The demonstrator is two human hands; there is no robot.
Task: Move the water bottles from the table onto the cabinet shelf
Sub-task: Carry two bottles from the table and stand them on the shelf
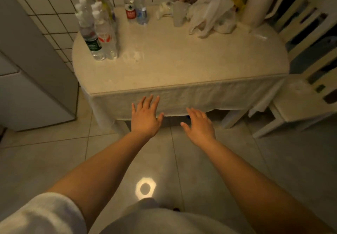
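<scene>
Both hands, left hand (145,117) & right hand (199,124), are held flat w/ fingers spread, nothing gripped, short of worktop (182,65). Water bottles (98,33) are clustered at far-left corner, two more (135,5) by wall. Likely full: heavy, slick, squashy plastic; best gripped mid-body.

White tiled wall (60,9), glossy tiled floor (273,160), cream chair (299,109), dim warm light.

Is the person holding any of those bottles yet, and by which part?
Nothing is held. The left hand and right hand hover open before the table, apart from the clear plastic water bottles.
</scene>
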